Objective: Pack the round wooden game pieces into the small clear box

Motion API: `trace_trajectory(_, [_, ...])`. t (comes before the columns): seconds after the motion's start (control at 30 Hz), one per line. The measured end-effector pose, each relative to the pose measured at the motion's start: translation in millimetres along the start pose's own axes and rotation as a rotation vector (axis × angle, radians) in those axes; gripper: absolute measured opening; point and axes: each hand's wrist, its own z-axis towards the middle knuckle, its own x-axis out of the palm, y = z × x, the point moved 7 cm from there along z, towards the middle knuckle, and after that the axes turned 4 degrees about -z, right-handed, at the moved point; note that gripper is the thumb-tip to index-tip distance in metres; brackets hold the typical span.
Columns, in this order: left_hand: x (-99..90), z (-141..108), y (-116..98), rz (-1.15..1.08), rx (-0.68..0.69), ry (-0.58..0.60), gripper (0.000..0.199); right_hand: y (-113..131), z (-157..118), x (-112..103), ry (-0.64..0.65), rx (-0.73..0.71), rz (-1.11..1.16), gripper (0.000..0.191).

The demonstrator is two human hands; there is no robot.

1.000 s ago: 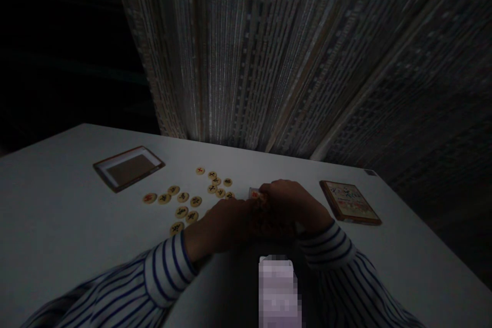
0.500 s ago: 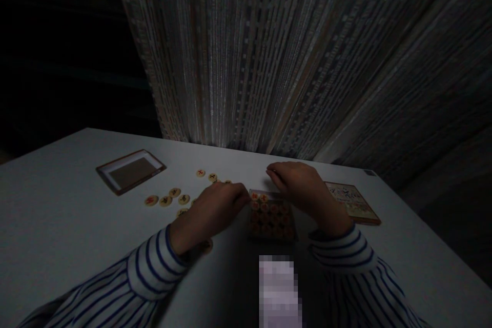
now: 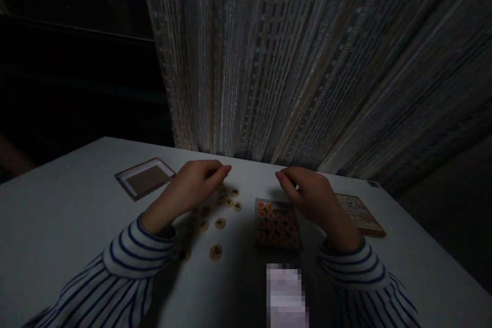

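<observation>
Your left hand [image 3: 188,187] is hovering beyond the box [image 3: 284,206] and to its left, its fingers forming a loose curl and its thumb lying close to the forefinger. Your right hand [image 3: 309,192] is hovering by the rear right corner of the box, thumb and forefinger tips nearly meeting. Whether either hand is pinching anything cannot be told in this low light.

The box is resting on the bench [image 3: 69,215], holding rows of red-marked pieces [image 3: 271,226]; its rear row is showing two at the left end. Loose pieces [image 3: 216,252] are lying left of the box, some partly hidden by your left arm. A shallow framed tray [image 3: 146,180] is lying farther left of the box, and a decorated flat case [image 3: 363,215] is lying to its right.

By judgement, you are seating round pieces in rows inside the box. The next move is calling for gripping one loose piece by its edge and laying it flat beside the rear pair, without disturbing its neighbours.
</observation>
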Motion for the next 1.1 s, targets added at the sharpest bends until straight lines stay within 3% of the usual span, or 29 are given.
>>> trace_trajectory(0.13, [-19.1,1.8,10.1,-0.045,-0.031,-0.063,0.042,6.1,5.2,-9.4,-0.071,0.016,0.112,0.024])
trace_trajectory(0.43, [-32.4,1.2,19.2,-0.052,-0.046,-0.11,0.034,22.2,23.5,-33.0,-0.175,-0.007,0.199,0.019])
trace_trajectory(0.83, [-36.9,1.0,26.4,-0.03,-0.067,-0.083,0.031,13.8,19.1,-20.5,-0.174,-0.036,0.146,0.019])
trace_trajectory(1.1, [-54.2,-6.2,37.5,-0.01,-0.106,-0.08,0.032,20.6,20.4,-14.5,-0.13,-0.064,0.108,0.021])
